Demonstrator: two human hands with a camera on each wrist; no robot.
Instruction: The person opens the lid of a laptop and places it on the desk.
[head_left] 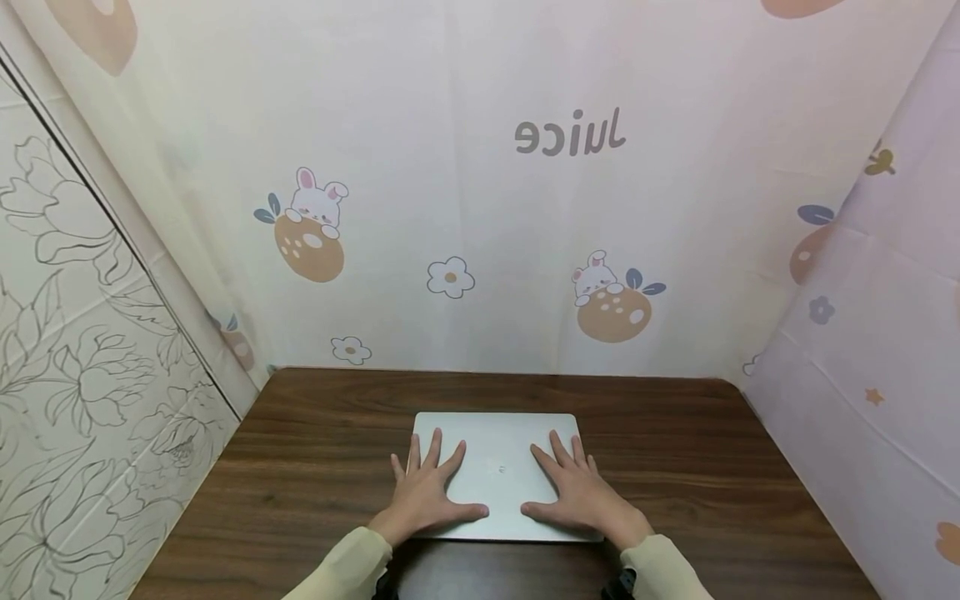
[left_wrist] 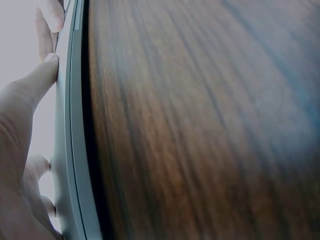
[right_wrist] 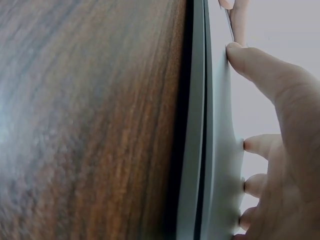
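A closed silver laptop (head_left: 501, 450) lies flat on the wooden table, with a small logo at the middle of its lid. My left hand (head_left: 429, 493) rests on the lid's left part, fingers spread and straight, thumb pointing toward the middle. On the right part lies my right hand (head_left: 576, 493), spread in the same way with its thumb pointing inward. In the left wrist view the left thumb (left_wrist: 37, 82) touches the lid near the front edge. The right wrist view shows the right thumb (right_wrist: 260, 65) and several fingertips against the lid, and a thin seam along the laptop's edge.
The dark brown table (head_left: 315, 467) stretches out on both sides of the laptop. Behind it hangs a pale curtain (head_left: 450, 183) with rabbit and fruit prints. A panel with flower line drawings (head_left: 90, 375) stands at the left, and more printed cloth (head_left: 870, 333) hangs at the right.
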